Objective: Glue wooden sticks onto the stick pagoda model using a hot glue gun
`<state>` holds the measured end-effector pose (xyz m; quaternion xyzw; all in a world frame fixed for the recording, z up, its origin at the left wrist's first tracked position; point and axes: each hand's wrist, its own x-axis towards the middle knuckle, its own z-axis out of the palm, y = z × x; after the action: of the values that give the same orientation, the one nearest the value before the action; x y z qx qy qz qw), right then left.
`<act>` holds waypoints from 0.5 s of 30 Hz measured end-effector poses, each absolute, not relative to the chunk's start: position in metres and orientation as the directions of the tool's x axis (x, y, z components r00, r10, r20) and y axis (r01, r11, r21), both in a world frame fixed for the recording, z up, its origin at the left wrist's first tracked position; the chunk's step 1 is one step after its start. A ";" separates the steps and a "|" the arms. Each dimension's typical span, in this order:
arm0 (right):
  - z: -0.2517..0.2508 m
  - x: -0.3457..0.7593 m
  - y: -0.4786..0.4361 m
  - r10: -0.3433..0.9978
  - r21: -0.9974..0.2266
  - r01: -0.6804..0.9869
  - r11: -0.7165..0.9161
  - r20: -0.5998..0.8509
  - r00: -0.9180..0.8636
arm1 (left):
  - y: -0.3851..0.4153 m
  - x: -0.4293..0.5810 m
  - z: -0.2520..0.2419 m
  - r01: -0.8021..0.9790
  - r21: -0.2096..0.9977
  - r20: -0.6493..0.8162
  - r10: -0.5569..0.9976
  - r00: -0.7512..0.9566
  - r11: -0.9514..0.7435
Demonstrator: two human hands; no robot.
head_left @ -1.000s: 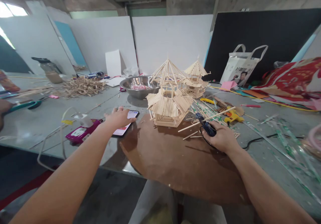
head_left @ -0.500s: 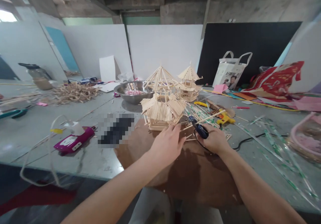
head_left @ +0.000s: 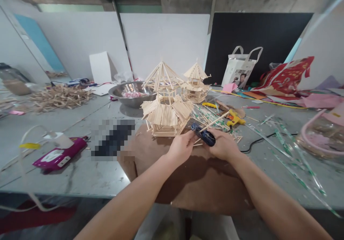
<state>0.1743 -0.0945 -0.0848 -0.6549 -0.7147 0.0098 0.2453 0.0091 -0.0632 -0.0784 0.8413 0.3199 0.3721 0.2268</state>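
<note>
My right hand (head_left: 224, 145) is closed around a dark blue-black hand tool (head_left: 208, 138) that looks like a pair of cutters. A thin wooden stick (head_left: 216, 121) slants up to the right across the tool's head. Its lower end runs to the pinched fingertips of my left hand (head_left: 181, 148), right beside the tool; the exact grip is partly hidden. Just beyond my left hand stands a pavilion model (head_left: 168, 114) built of wooden sticks, with an open-framed upper roof. Both hands are over a brown board (head_left: 204, 182). A few short sticks lie under and behind the tool.
A smaller stick pavilion (head_left: 197, 82) and a steel bowl (head_left: 126, 95) stand behind. To the right are a yellow glue gun (head_left: 235, 118), clear glue sticks (head_left: 290, 143) and a pink-rimmed container (head_left: 322, 136). Leftward lie a purple power strip (head_left: 61, 156), a pixelated dark object (head_left: 114, 139) and a stick pile (head_left: 59, 96).
My left hand has moved in from the model's base and closed by the tool, its fingers pinched. The tool and stick are now closer to it. The whole view has shifted slightly.
</note>
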 end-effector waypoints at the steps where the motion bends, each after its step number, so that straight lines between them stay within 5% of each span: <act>1: -0.085 0.174 -0.095 0.940 -0.339 0.929 0.151 0.341 -0.028 | -0.063 0.009 -0.078 0.338 0.649 0.473 0.709 0.523 -0.682; 15: -0.081 0.174 -0.098 0.952 -0.329 0.933 0.147 0.304 -0.043 | -0.053 0.003 -0.080 0.027 0.963 0.170 0.684 0.709 -0.268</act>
<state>0.1740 -0.0983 -0.0807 -0.6527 -0.7219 0.0209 0.2292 0.0029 -0.0527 -0.0797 0.7391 0.2406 0.2958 0.5552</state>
